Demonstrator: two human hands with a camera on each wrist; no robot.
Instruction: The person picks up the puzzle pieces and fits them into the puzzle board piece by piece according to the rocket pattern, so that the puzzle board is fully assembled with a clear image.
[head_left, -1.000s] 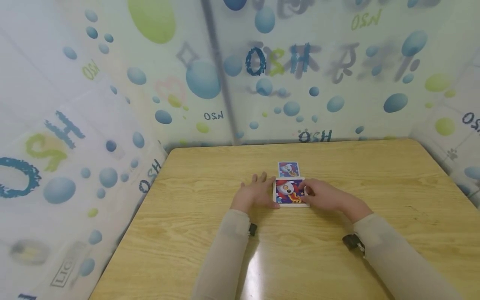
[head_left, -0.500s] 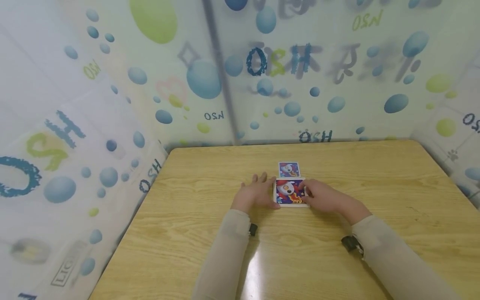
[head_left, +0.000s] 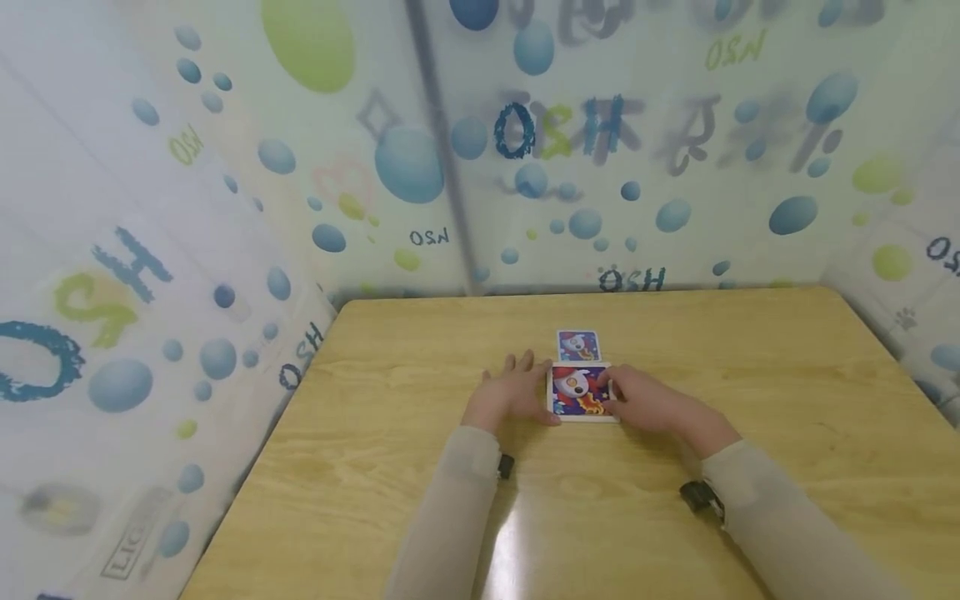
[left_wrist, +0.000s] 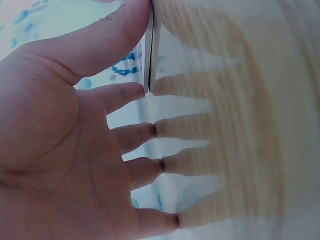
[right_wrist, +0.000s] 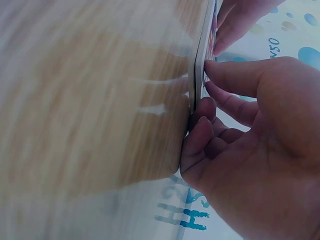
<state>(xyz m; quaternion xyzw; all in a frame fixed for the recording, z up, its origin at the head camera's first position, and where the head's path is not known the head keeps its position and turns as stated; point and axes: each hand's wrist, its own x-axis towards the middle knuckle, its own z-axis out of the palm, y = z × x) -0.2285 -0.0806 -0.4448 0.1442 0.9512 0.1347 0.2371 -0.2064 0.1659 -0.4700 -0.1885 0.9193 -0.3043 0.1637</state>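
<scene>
A flat picture board point(head_left: 573, 392) with a white border and a rocket printed on it lies on the table. In the left wrist view its thin edge point(left_wrist: 148, 55) appears as layered strips. My left hand point(head_left: 512, 393) rests along the left side, fingers spread, with thumb and index finger touching the board's edge. At the right side, my right hand point(head_left: 648, 400) holds the board's edge, its thumb and index finger at the picture surface. The other fingers point(right_wrist: 200, 137) curl down beside the edge to the tabletop. Beneath the right fingertips, the picture is hidden.
A smaller card point(head_left: 577, 345) with a similar rocket picture lies just behind the board. The wood-grain table point(head_left: 360, 467) ends at a patterned curtain point(head_left: 660, 150) at the back and sides. Dark wrist cameras point(head_left: 699, 496) sit at the cuffs.
The head view has tipped up slightly, so everything sits a little lower in it. Both hands and the board keep nearly the same places.
</scene>
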